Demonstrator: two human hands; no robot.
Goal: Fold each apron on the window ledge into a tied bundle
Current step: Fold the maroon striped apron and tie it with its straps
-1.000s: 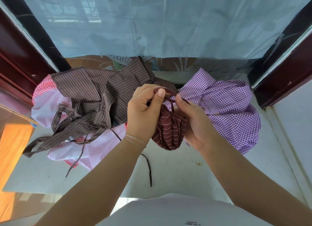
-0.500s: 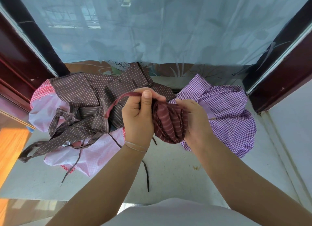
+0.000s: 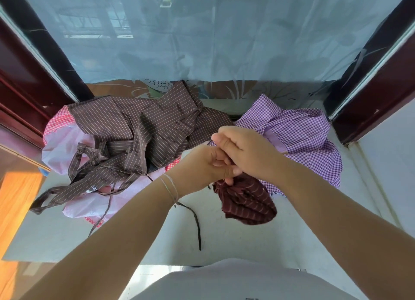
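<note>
- Ledge (image 3: 258, 239) holds everything; order below runs left to right.
- Pink apron (image 3: 67, 151) far left, loose, mostly under the brown one. Not folded.
- Brown apron (image 3: 134, 129) sprawls on top of the pink one, straps trailing toward the near edge. Not folded.
- Loose strap (image 3: 195, 219) lies on the ledge under the left forearm; which apron it belongs to, can't tell.
- Left hand (image 3: 202, 165) centre, fingers curled, pressed against the right hand; looks like it pinches a strap end, but the strap itself is mostly hidden.
- Right hand (image 3: 244, 149) just right of it and slightly above, fingers curled down onto the same spot. Hands together, touching.
- Maroon bundle (image 3: 244, 201) hangs just below both hands, bunched and rolled, its top touching the fingertips, its lower part at or just above the ledge.
- Purple apron (image 3: 303, 133) far right, behind the right hand, crumpled, not folded.
- Step in hand, judged: tying off the maroon bundle. To do it well: keep tension on both strap ends, pull them apart evenly, keep the knot tight against the roll so the folds don't spring open, don't let the bundle sag or twist while cinching.
- Risk: slack strap lets the roll unwind.
</note>
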